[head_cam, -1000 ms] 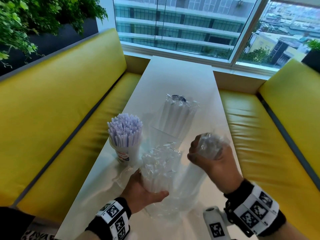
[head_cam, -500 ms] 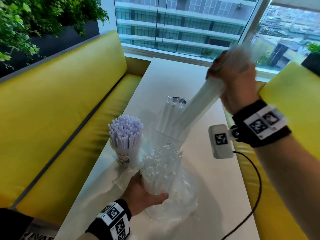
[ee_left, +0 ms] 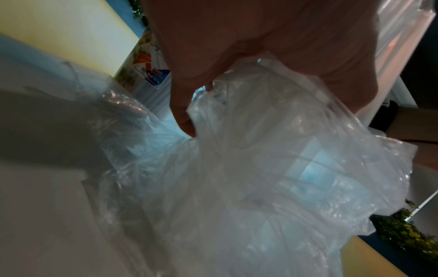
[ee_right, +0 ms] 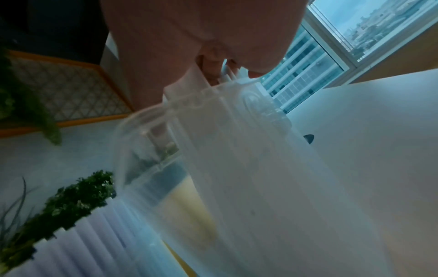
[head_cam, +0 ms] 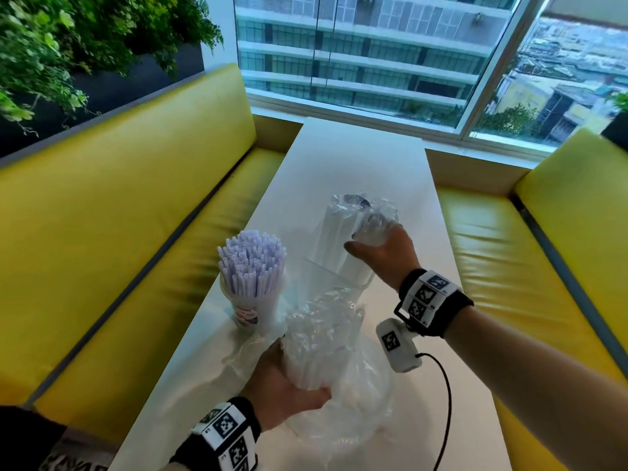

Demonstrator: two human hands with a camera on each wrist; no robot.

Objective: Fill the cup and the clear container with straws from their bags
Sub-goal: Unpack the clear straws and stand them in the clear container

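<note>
A paper cup (head_cam: 249, 312) packed with pale purple straws (head_cam: 251, 263) stands left of centre on the white table (head_cam: 356, 154). Just right of it stands the clear container (head_cam: 323, 277) (ee_right: 213, 150) with wrapped white straws (head_cam: 339, 229) upright inside. My right hand (head_cam: 380, 249) (ee_right: 213, 37) grips the crinkled tops of a bundle of these straws over the container. Nearer to me, my left hand (head_cam: 285, 382) (ee_left: 237, 56) holds an open clear bag (head_cam: 323, 341) (ee_left: 284, 168) of wrapped straws upright from its left side.
Yellow benches (head_cam: 119, 215) (head_cam: 509, 266) run along both sides of the narrow table, with a window at the far end. A limp clear bag (head_cam: 243, 351) lies by the cup's base. A small dark object (head_cam: 355, 199) sits behind the container.
My right hand pulled a bundle of wrapped straws out of the bag, swung it up high, then brought it down into the clear container. The left hand kept hold of the bag.
</note>
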